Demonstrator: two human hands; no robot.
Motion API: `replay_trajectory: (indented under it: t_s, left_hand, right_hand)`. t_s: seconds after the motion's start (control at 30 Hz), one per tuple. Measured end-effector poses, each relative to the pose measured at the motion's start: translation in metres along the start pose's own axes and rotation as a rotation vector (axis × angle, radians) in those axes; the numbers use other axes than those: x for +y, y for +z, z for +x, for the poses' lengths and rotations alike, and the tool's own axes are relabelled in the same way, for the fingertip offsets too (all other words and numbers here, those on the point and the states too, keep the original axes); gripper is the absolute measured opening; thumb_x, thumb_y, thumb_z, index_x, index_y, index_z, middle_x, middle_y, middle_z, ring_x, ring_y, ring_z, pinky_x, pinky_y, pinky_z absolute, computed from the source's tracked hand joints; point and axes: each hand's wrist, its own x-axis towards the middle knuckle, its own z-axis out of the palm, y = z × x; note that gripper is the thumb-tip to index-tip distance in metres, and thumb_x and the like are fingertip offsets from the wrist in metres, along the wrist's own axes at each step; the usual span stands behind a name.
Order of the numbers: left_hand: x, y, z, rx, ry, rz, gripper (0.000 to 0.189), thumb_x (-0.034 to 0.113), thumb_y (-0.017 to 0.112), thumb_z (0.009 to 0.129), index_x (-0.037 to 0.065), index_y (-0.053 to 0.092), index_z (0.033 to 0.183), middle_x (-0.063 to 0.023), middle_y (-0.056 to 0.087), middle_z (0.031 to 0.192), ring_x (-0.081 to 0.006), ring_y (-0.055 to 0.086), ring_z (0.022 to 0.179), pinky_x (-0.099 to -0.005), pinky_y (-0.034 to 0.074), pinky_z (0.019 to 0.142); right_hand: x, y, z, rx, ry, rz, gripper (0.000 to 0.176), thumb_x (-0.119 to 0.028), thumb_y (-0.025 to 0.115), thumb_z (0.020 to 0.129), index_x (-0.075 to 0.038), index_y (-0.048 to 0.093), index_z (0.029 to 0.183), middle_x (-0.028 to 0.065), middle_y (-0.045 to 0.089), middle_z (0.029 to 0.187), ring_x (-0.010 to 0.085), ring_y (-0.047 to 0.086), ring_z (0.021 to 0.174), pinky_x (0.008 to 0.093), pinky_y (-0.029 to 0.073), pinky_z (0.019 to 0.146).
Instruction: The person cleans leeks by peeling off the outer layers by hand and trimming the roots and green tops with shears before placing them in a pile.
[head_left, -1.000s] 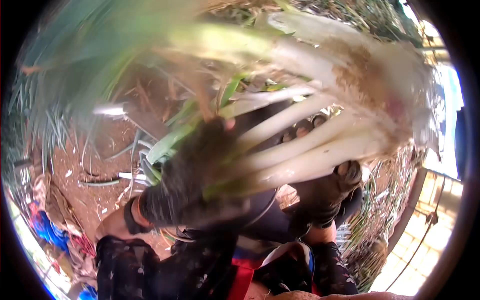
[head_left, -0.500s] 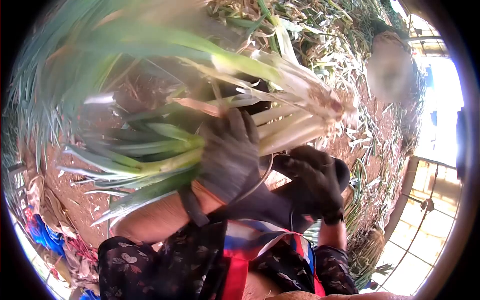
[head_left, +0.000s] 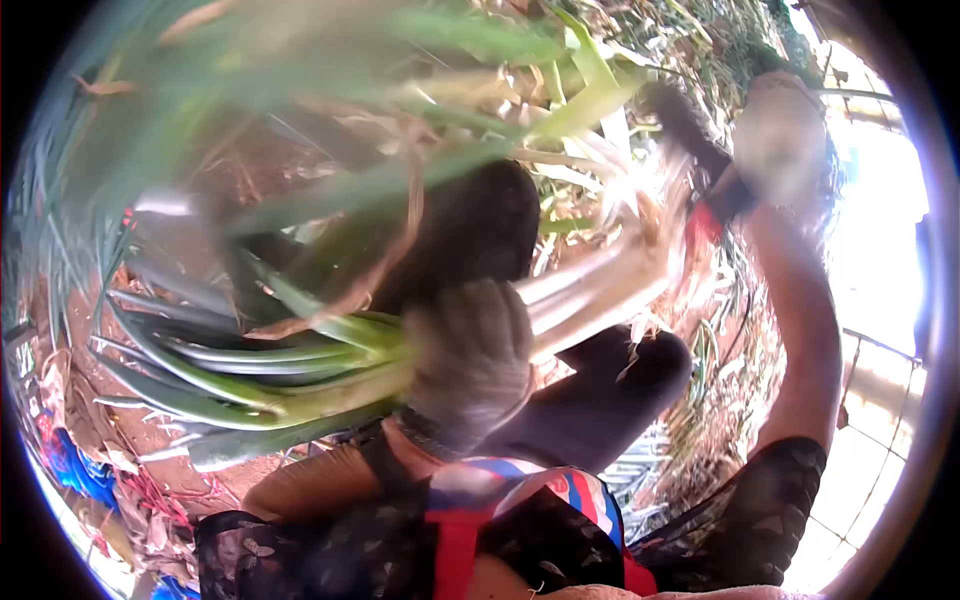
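My left hand (head_left: 468, 360), in a dark glove, is wrapped round a bunch of green onions (head_left: 350, 385). Their green leaves point left and their pale stalks and roots point up to the right. My right hand (head_left: 690, 130), gloved too, is stretched out past the root ends, beside a loose green onion stalk (head_left: 595, 95). Motion blurs its fingers, and I cannot make out whether they hold anything. Blurred long leaves cross the upper left of the view, in front of the ground.
Peeled leaves and husks (head_left: 725, 350) litter the ground at the right. My bent knees (head_left: 640, 370) are under and beside the bunch. A wire mesh (head_left: 870, 440) stands at the far right. Blue and red cloth or bags (head_left: 85, 470) lie at the lower left.
My right hand has moved from near my knee up and away to the upper right, the arm now extended. My left hand has shifted slightly down with the bunch still in it.
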Motion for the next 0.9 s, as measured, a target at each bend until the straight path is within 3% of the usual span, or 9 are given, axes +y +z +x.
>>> replay_trajectory:
  t_s: [0.07, 0.17, 0.5, 0.57, 0.6, 0.63, 0.73, 0.83, 0.9]
  left_hand:
    - [-0.014, -0.013, 0.008, -0.142, -0.053, -0.033, 0.042, 0.019, 0.056, 0.087, -0.002, 0.051, 0.124, -0.0202, 0.048, 0.122, -0.0339, 0.058, 0.099, -0.0561, 0.05, 0.084]
    - [-0.031, -0.007, 0.007, -0.027, -0.043, -0.103, 0.04, 0.015, 0.054, 0.088, -0.002, 0.05, 0.124, -0.019, 0.049, 0.12, -0.0323, 0.058, 0.099, -0.055, 0.05, 0.085]
    - [-0.038, -0.006, 0.006, -0.026, 0.099, -0.217, 0.035, 0.012, 0.058, 0.083, -0.004, 0.058, 0.114, -0.0216, 0.049, 0.119, -0.0366, 0.057, 0.1, -0.0579, 0.047, 0.086]
    - [-0.034, -0.006, 0.007, -0.028, 0.12, -0.191, 0.034, 0.012, 0.057, 0.084, -0.004, 0.058, 0.113, -0.0217, 0.049, 0.12, -0.0364, 0.057, 0.1, -0.0575, 0.047, 0.086]
    - [-0.033, -0.006, 0.008, -0.042, 0.127, -0.196, 0.033, 0.013, 0.057, 0.084, -0.004, 0.058, 0.113, -0.0218, 0.049, 0.12, -0.0361, 0.057, 0.101, -0.0569, 0.047, 0.086]
    - [-0.033, -0.006, 0.008, -0.054, 0.138, -0.203, 0.033, 0.013, 0.057, 0.085, -0.004, 0.059, 0.113, -0.0218, 0.049, 0.12, -0.0358, 0.057, 0.101, -0.0563, 0.047, 0.086]
    - [-0.032, -0.006, 0.008, -0.072, 0.071, -0.144, 0.035, 0.019, 0.056, 0.088, -0.003, 0.057, 0.115, -0.0217, 0.05, 0.119, -0.035, 0.057, 0.102, -0.0541, 0.048, 0.088]
    - [-0.038, -0.005, 0.0, -0.084, -0.004, -0.206, 0.044, 0.03, 0.057, 0.09, -0.003, 0.053, 0.119, -0.0215, 0.051, 0.119, -0.0356, 0.057, 0.102, -0.0526, 0.047, 0.089]
    - [-0.046, -0.003, -0.001, -0.11, 0.007, -0.249, 0.052, 0.037, 0.058, 0.09, -0.003, 0.05, 0.122, -0.0214, 0.052, 0.119, -0.0369, 0.057, 0.103, -0.0529, 0.046, 0.09]
  right_hand:
    - [0.006, -0.016, -0.007, -0.076, 0.072, 0.045, 0.042, -0.023, 0.076, 0.074, 0.003, 0.059, 0.102, 0.0148, 0.067, 0.08, 0.0302, 0.067, 0.077, 0.039, 0.054, 0.072]
    - [0.013, -0.033, -0.014, -0.133, 0.139, 0.093, 0.04, -0.021, 0.075, 0.074, 0.003, 0.061, 0.102, 0.0144, 0.068, 0.082, 0.0285, 0.067, 0.077, 0.0379, 0.054, 0.073]
    - [0.047, -0.042, -0.002, -0.159, 0.378, 0.283, 0.033, -0.015, 0.074, 0.073, 0.004, 0.065, 0.099, 0.0132, 0.07, 0.086, 0.0227, 0.066, 0.079, 0.0345, 0.052, 0.073]
    - [0.059, -0.023, -0.01, 0.011, 0.142, 0.217, 0.029, -0.015, 0.073, 0.072, 0.003, 0.066, 0.094, 0.0154, 0.07, 0.084, 0.0243, 0.068, 0.076, 0.0351, 0.053, 0.069]
    - [0.081, -0.021, -0.011, 0.007, 0.187, -0.169, 0.027, -0.014, 0.073, 0.071, -0.001, 0.067, 0.094, 0.0146, 0.069, 0.08, 0.0259, 0.068, 0.073, 0.0344, 0.053, 0.065]
    - [0.102, -0.032, -0.007, 0.103, 0.16, -0.295, 0.025, -0.011, 0.069, 0.073, -0.002, 0.066, 0.096, 0.0137, 0.068, 0.08, 0.0246, 0.066, 0.07, 0.0348, 0.053, 0.063]
    - [0.19, -0.132, -0.007, 0.571, 0.048, -0.272, 0.021, -0.003, 0.059, 0.08, -0.003, 0.064, 0.1, 0.0108, 0.066, 0.078, 0.0209, 0.062, 0.061, 0.0358, 0.052, 0.057]
    - [0.244, -0.189, -0.041, 0.774, 0.342, -0.56, 0.021, -0.003, 0.059, 0.081, -0.002, 0.064, 0.101, 0.0109, 0.066, 0.08, 0.0205, 0.062, 0.063, 0.0352, 0.052, 0.058]
    - [0.248, -0.203, -0.055, 0.812, 0.412, -0.63, 0.022, -0.004, 0.059, 0.081, -0.002, 0.064, 0.102, 0.0109, 0.066, 0.082, 0.0203, 0.062, 0.065, 0.0348, 0.052, 0.059]
